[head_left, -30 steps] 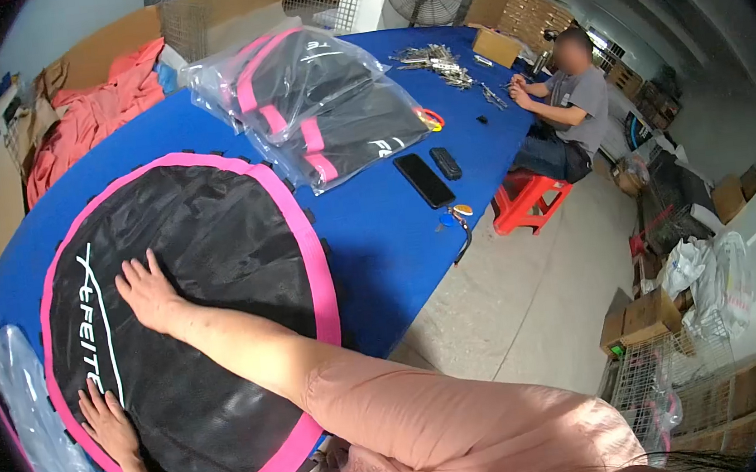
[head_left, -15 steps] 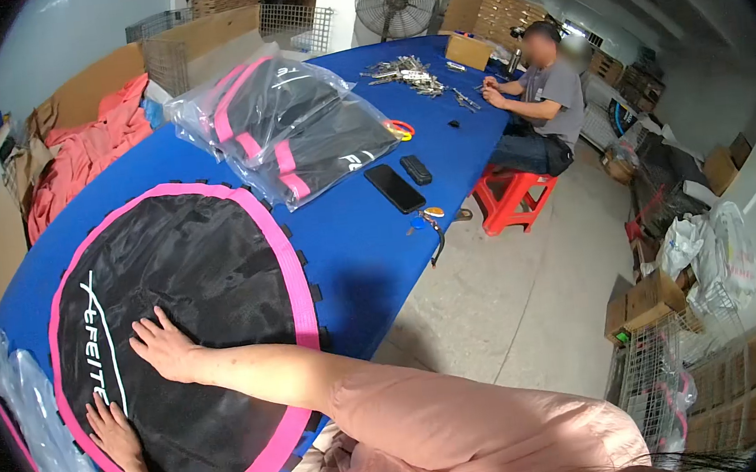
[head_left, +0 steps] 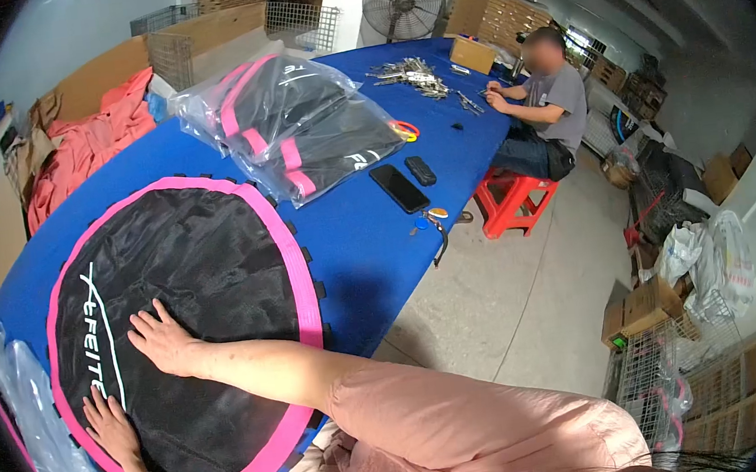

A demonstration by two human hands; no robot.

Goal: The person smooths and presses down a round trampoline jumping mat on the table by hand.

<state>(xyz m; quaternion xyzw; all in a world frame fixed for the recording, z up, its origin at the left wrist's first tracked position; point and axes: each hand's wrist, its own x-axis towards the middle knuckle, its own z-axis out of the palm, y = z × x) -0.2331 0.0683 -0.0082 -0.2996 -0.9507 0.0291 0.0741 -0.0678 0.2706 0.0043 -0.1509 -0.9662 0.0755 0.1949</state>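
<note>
A round black trampoline mat (head_left: 217,261) with a pink border, small black tabs around its edge and white lettering lies spread on the blue-covered table. Flat on the middle of it rests my right hand (head_left: 165,345), fingers apart and holding nothing. My left hand (head_left: 115,431) lies open on the mat's lower left part, close to the pink border, with fingertips by the end of the lettering. My forearms cover part of the mat's near side.
Clear plastic bags (head_left: 43,441) lie left of the mat. Beyond it are bagged folded mats (head_left: 322,123), scissors (head_left: 406,130), a phone (head_left: 399,188), a small black case (head_left: 420,171) and a pile of metal parts (head_left: 413,75). A person (head_left: 551,96) sits on a red stool (head_left: 520,199).
The camera view has shifted slightly. Both hands stay flat on the mat in nearly the same places.
</note>
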